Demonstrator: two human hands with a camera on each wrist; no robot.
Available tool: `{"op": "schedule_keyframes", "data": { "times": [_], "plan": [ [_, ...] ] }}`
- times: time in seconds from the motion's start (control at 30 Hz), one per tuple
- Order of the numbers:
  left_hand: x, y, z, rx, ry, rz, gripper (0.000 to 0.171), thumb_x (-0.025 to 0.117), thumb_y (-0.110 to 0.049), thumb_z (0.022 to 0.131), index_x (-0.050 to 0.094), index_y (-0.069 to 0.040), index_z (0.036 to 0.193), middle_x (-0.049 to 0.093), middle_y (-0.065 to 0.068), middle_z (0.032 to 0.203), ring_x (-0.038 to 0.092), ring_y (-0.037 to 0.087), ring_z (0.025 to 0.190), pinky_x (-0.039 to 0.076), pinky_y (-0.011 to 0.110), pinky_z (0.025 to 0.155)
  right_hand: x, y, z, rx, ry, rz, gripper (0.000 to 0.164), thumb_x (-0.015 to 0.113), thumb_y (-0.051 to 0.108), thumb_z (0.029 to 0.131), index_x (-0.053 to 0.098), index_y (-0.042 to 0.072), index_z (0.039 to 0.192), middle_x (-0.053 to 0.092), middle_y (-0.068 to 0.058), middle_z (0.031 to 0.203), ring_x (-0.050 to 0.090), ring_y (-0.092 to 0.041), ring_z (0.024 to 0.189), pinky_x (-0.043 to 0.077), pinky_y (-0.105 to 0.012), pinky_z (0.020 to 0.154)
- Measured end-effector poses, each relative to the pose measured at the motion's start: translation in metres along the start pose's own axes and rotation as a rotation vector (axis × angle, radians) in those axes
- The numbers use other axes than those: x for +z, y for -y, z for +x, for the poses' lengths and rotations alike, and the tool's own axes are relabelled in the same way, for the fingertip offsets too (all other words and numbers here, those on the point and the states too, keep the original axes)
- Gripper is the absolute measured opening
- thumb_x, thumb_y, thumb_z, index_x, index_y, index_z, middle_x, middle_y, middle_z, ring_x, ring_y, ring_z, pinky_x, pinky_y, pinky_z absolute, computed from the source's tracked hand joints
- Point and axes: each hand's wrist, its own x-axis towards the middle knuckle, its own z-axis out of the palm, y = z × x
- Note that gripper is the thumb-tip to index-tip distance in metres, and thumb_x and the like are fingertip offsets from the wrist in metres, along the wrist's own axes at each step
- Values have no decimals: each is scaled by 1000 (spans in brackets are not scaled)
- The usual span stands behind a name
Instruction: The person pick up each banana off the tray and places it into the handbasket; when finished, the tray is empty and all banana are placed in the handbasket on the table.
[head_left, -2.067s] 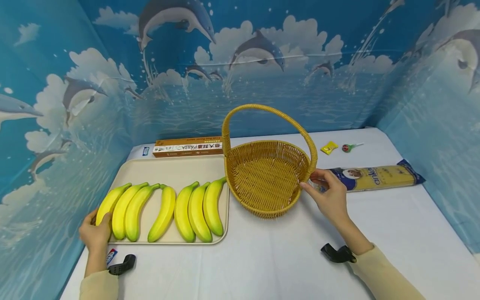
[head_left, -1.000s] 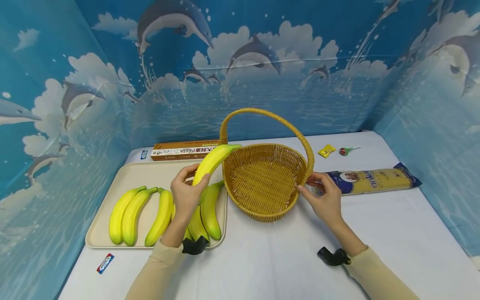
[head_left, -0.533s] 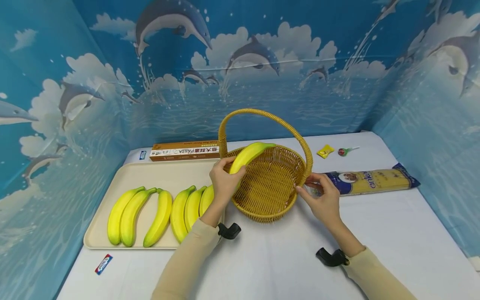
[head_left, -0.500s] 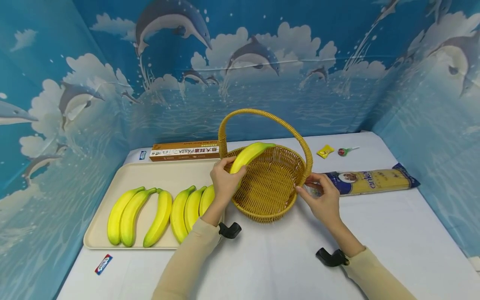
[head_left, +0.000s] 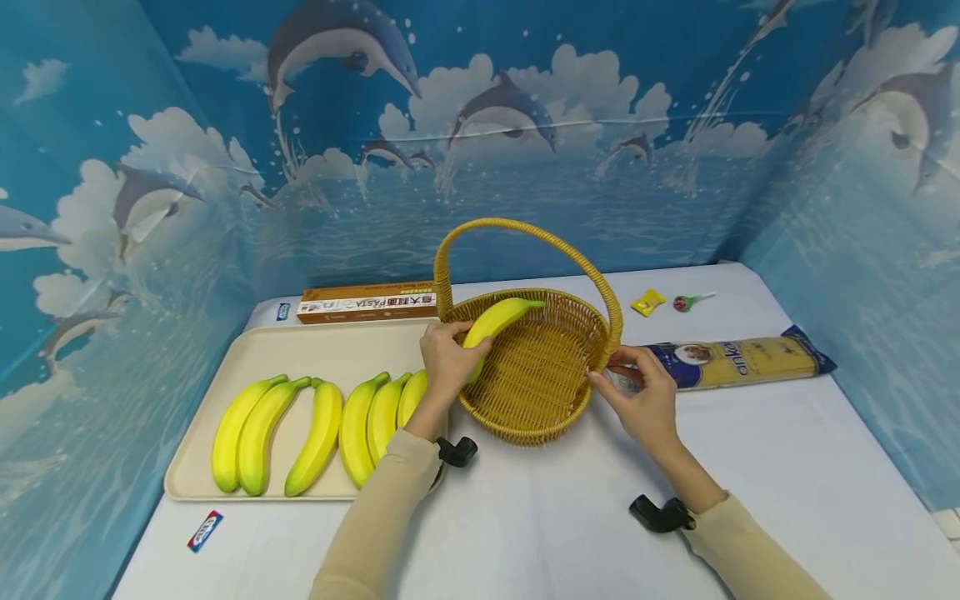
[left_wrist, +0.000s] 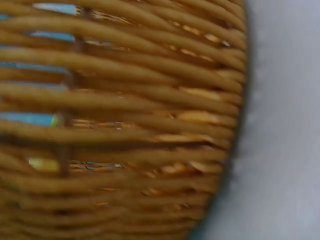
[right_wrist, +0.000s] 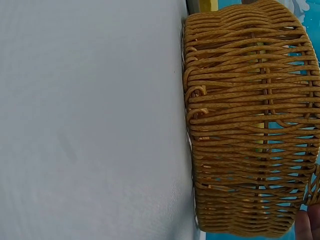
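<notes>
A yellow banana [head_left: 498, 322] lies partly inside the wicker basket [head_left: 536, 435], its stem pointing to the right. My left hand [head_left: 448, 360] grips its lower end over the basket's left rim. At the opposite side, my right hand [head_left: 643, 392] pinches the basket's rim near the foot of the tall handle. Several more bananas [head_left: 258, 437] rest in a row on the cream tray [head_left: 352, 340] to the left; my left forearm covers part of the rightmost ones. Woven basket wall [left_wrist: 120, 100] fills most of the left wrist view. Fingertips of my right hand [right_wrist: 306, 225] touch the basket in the right wrist view.
A pasta box [head_left: 367, 303] stands behind the tray. Right of the basket lie a pasta bag [head_left: 738, 362], a yellow candy packet [head_left: 648, 302] and a lollipop [head_left: 692, 302]. One small wrapped candy [head_left: 205, 531] is before the tray, another [head_left: 282, 312] behind it.
My left hand took the leftmost banana from the tray, carried it right to the basket and lowered it inside the rim. My right hand has kept its grip on the basket.
</notes>
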Motion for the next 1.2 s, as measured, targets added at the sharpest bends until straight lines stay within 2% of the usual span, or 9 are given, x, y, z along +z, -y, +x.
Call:
{"op": "schedule_keyframes", "data": {
  "times": [0.27, 0.47, 0.7, 0.9, 1.2],
  "plan": [
    [3, 2, 1, 26, 49, 169, 38, 80, -31, 77, 76, -9, 107, 75, 8, 93, 54, 26, 89, 36, 45, 87, -1, 1, 0, 25, 4, -20, 36, 76, -18, 69, 61, -16, 102, 60, -23, 95, 57, 8, 94, 53, -14, 81],
    [4, 0, -1, 25, 56, 221, 38, 79, -32, 79, 75, -10, 110, 74, 6, 94, 50, 24, 85, 33, 43, 82, -1, 0, -1, 40, 0, -27, 36, 76, -17, 70, 61, -15, 102, 59, -20, 95, 57, 10, 93, 53, -13, 81],
    [5, 1, -2, 25, 28, 210, 37, 79, -29, 79, 75, -9, 110, 73, 7, 93, 47, 23, 81, 32, 41, 79, 1, -2, -2, 19, -1, -23, 36, 77, -18, 69, 61, -16, 101, 60, -21, 95, 57, 9, 93, 52, -12, 80],
    [6, 3, -2, 37, 1, 183, 37, 79, -24, 79, 74, -7, 112, 74, 9, 99, 52, 26, 88, 34, 44, 81, 2, 0, -1, 16, -13, -11, 35, 76, -19, 68, 60, -18, 100, 59, -26, 94, 57, 7, 92, 52, -11, 80],
    [2, 5, -1, 56, 27, 158, 38, 77, -26, 82, 72, -7, 114, 73, 10, 110, 55, 28, 97, 35, 46, 85, 3, 0, -1, -1, -20, -1, 36, 76, -20, 68, 60, -18, 100, 59, -27, 94, 57, 6, 93, 52, -11, 80]
  ]
}}
